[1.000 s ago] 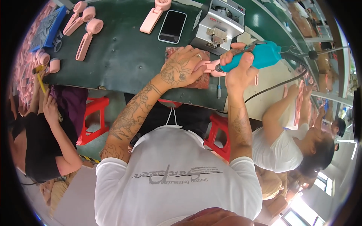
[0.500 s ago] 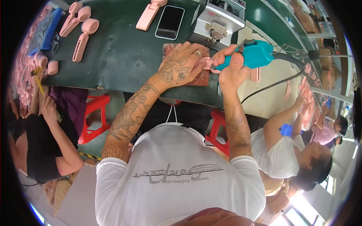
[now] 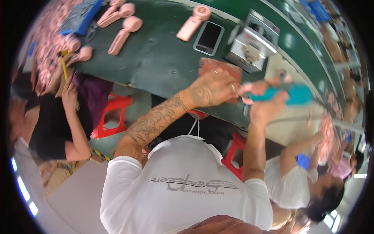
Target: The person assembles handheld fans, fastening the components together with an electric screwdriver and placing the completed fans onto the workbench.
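Note:
My right hand is closed around a teal corded electric screwdriver, both smeared by motion. The tool lies sideways, its front end toward my left hand. The left fingers are curled around a small pink plastic part, which is blurred and mostly hidden by the hands. Under and behind the left hand lies a reddish-brown mat, near the front edge of the dark green table.
Beyond the mat stand a silver machine, a phone and a pink handheld fan. More pink fans lie left, beside a blue tray. A person at left holds a yellow-handled hammer; another person sits at right.
The whole view has shifted, so the table things appear farther right. My left hand has gone from lying flat over the mat to curled fingers. The screwdriver is now blurred.

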A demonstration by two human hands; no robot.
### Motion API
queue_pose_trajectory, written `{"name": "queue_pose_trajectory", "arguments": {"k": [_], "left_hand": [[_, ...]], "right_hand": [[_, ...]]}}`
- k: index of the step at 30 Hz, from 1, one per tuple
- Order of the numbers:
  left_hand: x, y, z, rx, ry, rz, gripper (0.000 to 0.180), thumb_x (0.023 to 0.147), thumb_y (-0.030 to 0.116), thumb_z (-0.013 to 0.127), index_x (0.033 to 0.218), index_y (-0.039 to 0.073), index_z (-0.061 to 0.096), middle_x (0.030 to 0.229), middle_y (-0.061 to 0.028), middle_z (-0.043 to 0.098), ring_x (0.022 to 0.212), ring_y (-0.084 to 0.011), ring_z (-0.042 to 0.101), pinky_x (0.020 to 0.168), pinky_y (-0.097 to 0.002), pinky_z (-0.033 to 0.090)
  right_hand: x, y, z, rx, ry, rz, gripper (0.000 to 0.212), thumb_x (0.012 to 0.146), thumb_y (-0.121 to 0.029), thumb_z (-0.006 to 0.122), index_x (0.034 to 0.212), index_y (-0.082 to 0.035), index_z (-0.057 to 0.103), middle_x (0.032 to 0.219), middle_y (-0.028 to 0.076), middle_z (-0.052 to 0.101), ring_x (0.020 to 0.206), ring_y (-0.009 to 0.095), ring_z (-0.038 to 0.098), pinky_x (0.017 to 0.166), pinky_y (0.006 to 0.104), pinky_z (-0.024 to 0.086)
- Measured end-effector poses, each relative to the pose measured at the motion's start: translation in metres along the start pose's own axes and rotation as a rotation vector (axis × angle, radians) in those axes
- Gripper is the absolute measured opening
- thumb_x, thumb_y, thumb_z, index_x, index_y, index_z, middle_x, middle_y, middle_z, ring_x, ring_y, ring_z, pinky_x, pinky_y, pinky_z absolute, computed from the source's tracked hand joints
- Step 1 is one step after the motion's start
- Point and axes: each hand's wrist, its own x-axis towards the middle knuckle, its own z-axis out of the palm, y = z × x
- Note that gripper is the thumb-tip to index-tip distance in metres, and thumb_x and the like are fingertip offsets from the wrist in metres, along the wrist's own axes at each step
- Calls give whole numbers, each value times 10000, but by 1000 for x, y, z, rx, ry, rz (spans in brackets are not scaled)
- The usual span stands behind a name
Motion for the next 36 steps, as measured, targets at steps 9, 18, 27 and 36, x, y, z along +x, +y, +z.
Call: {"name": "queue_pose_trajectory", "arguments": {"k": [9, 18, 27, 36], "left_hand": [[-84, -87, -113, 263, 430, -636, 143, 977, 165, 677, 1074, 83, 744, 1067, -111, 718, 966, -329, 660, 857, -439, 513], [-24, -88, -106, 449, 485, -534, 277, 935, 260, 743, 1132, 69, 710, 1036, -125, 704, 945, -328, 675, 850, -430, 523], [184, 44, 141, -278, -431, -400, 623, 902, 630, 620, 1071, 36, 695, 1073, -172, 713, 1041, -333, 677, 920, -472, 499], [186, 37, 184, -164, -332, -493, 535, 881, 536, 604, 1112, 65, 708, 1099, -100, 714, 1037, -314, 695, 876, -502, 521]], "right_hand": [[-61, -27, -27, 96, -8, -115, 805, 904, -829, 491, 1035, -35, 512, 633, 48, 486, 504, 179, 471, 491, 316, 396], [-73, -22, -40, -13, -20, -31, 764, 919, -680, 669, 1127, 50, 581, 747, 109, 614, 671, 208, 610, 597, 340, 497], [-87, -25, -52, -31, 7, -83, 623, 950, -486, 726, 1184, 74, 584, 823, 114, 637, 743, 210, 631, 675, 341, 509], [-99, -32, -68, -110, 85, -85, 632, 946, -503, 722, 1203, 61, 597, 834, 100, 651, 765, 197, 649, 686, 320, 507]]}}
